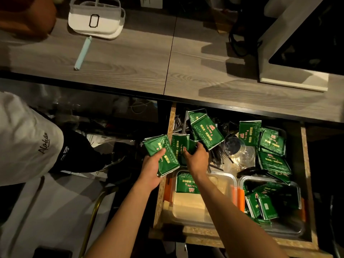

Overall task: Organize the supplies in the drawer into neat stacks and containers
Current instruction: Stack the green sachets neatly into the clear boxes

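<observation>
Where right-hand fingers (200, 146) curl into green packets (181, 146), their tips vanish.

The green packets (206, 135) look like glossy foil or plastic film with printed faces. The drawer (306, 175) edges show rough, raw chipboard. The two containers (205, 211) at lower right are clear, shiny plastic. The countertop (130, 62) across the upper frame has a matt grey wood grain.
</observation>
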Demonstrator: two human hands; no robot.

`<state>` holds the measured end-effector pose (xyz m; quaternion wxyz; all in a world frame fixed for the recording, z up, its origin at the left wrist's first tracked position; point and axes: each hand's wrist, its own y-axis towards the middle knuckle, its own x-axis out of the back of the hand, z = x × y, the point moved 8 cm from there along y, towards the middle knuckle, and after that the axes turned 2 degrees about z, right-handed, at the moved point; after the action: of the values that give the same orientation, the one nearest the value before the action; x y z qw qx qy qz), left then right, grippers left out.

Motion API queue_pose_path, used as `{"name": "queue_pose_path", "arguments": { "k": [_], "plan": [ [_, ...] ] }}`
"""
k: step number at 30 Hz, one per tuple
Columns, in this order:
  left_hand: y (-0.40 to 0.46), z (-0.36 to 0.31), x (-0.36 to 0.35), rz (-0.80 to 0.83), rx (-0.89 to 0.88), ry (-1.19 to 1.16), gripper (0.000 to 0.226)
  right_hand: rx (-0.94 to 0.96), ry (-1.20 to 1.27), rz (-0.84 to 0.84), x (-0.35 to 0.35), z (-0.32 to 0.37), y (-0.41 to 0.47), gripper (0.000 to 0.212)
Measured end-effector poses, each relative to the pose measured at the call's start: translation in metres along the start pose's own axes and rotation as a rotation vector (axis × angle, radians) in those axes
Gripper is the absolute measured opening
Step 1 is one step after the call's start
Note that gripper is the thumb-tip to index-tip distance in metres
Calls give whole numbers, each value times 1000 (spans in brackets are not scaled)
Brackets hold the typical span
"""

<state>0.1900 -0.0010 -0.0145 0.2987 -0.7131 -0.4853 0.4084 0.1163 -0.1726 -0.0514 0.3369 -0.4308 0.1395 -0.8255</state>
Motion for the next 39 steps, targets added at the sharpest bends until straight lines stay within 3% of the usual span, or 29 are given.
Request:
{"name": "queue_pose_path", "arguments": {
  "k": [4,11,16,23,26,28,31,34,36,39],
  "plan": [
    [9,4,9,-52,7,6,55,39,95,86,-4,18,-9,20],
    [2,5,-7,1,39,-13,37,127,517,-82,64,41,-41,6],
    [-9,9,-35,59,69,-13,50,202,789,19,110,61,-69,13],
    [-25,13,-62,58,76,9,56,220,722,53,155,56,-88,12],
    [-34,12,-73,69,61,15,43,206,762,-31,179,49,-92,10],
    [-38,12,-77,53,37,29,51,165,837,-63,195,43,-93,9],
    [-49,16,-95,81,14,70,80,130,850,89,198,44,-96,14],
    [-72,17,-130,204,-9,40,58,123,726,221,188,43,-102,17],
    [-80,26,-147,254,11,70,71,131,673,213,187,38,-106,13],
    [-84,38,-152,170,36,186,117,180,573,193,195,35,-111,12]
  ]
}}
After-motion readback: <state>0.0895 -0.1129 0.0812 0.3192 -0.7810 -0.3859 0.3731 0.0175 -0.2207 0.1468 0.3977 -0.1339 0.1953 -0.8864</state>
